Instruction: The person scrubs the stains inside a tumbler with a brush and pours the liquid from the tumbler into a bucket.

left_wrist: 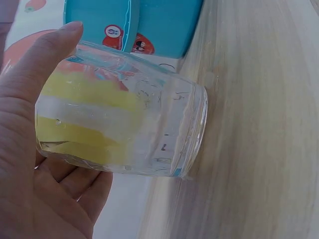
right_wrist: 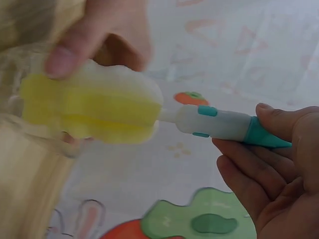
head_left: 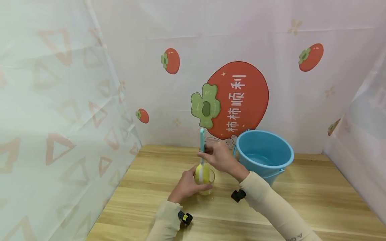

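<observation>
My left hand grips a clear glass cup around its upper part, thumb on one side and fingers on the other. The cup stands upright, its base at the wooden table. A sponge cup brush with a yellow and white head reaches partway into the mouth of the cup. Thumb and fingertips of my right hand pinch the brush's teal and white handle, which points straight up in the head view. Through the glass, the lower sponge shows in the left wrist view.
Right of the hands, a light blue bucket with a handle stands close by my right forearm. The wooden table ends at a back curtain printed with persimmons. Another patterned curtain hangs along the left side.
</observation>
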A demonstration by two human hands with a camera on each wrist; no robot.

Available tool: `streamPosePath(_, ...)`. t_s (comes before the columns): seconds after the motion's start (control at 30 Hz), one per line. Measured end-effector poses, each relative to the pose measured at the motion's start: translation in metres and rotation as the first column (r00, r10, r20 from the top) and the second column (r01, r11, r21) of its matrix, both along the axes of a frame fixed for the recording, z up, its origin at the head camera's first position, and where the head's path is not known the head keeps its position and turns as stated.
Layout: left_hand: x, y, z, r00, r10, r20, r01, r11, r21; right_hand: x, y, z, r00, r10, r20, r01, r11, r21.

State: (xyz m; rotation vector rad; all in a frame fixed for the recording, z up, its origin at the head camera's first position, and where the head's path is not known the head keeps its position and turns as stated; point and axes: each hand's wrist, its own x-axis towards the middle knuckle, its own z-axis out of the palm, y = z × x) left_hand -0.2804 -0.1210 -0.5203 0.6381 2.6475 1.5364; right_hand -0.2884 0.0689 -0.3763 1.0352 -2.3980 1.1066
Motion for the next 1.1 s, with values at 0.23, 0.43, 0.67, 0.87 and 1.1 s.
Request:
streamPosePath(0.23,-0.002,0.0,0.002,0.999,-0.009,-0.038,0.009,1.0,-0.008,0.001,0.004,0.03,1.0,-0.001,-0.027,0.0,0.999,-0.035)
streamPosePath(0.43,-0.002,0.001,0.001,1.0,0.009,-0.013,-0.01,1.0,-0.018,-0.005,0.0,0.007,1.0,-0.015,0.001,0.015,0.999,0.046)
streamPosePath(0.67,-0.001,0.002,0.001,1.0,0.025,0.008,-0.025,0.999,-0.027,-0.003,-0.001,-0.005,1.0,0.0,-0.013,0.0,0.999,0.047)
streamPosePath(0.87,-0.002,0.001,0.003,1.0,-0.006,-0.03,0.005,1.0,-0.019,0.003,0.0,0.025,0.999,0.026,-0.04,-0.026,1.0,0.009)
streamPosePath(1.1,0.0,0.0,0.001,1.0,0.004,-0.005,-0.005,1.0,-0.02,0.001,0.006,0.023,1.0,-0.008,-0.027,0.01,0.998,0.064)
